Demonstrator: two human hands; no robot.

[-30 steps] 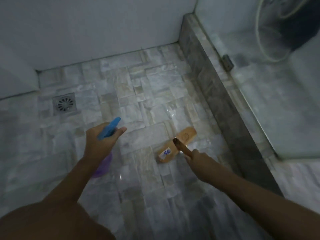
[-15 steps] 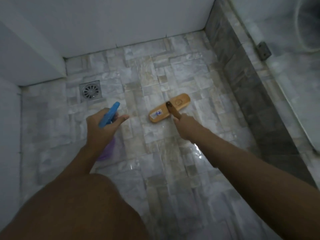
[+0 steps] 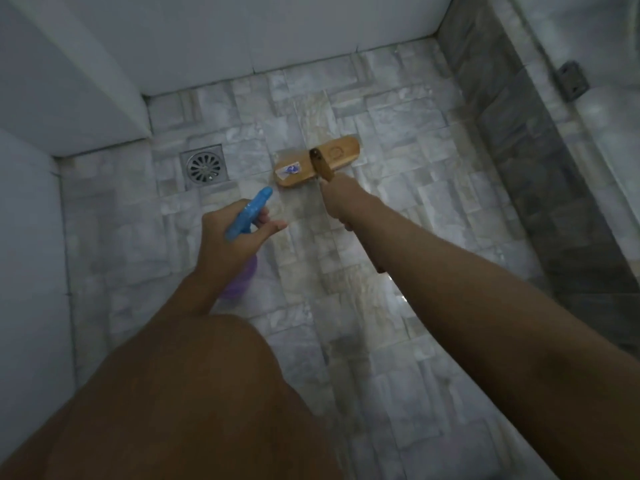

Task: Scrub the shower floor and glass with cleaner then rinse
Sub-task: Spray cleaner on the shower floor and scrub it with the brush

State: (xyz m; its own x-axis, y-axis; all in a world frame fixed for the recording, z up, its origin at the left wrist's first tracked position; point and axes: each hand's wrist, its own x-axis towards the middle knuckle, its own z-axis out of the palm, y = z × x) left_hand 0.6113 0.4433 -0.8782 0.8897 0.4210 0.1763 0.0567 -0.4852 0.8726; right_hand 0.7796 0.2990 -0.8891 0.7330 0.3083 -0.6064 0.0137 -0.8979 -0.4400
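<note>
The scrub brush head [image 3: 317, 162] lies flat on the shower floor [image 3: 381, 306], just right of the drain [image 3: 204, 167], well short of the back wall beyond the drain. Its long axis runs crosswise, left end a little nearer the person, while its handle [image 3: 322, 168] comes straight back from the head's middle into the right hand [image 3: 341, 199], which is closed around it. So the stroke that suits it is a push or pull along the handle, the head sweeping broadside. The left hand [image 3: 232, 237] sits nearer the person than the drain and is clamped on the spray bottle [image 3: 247, 216], nozzle aimed toward the tiles between drain and brush. The hands are apart, the right one nearer the brush head.
</note>
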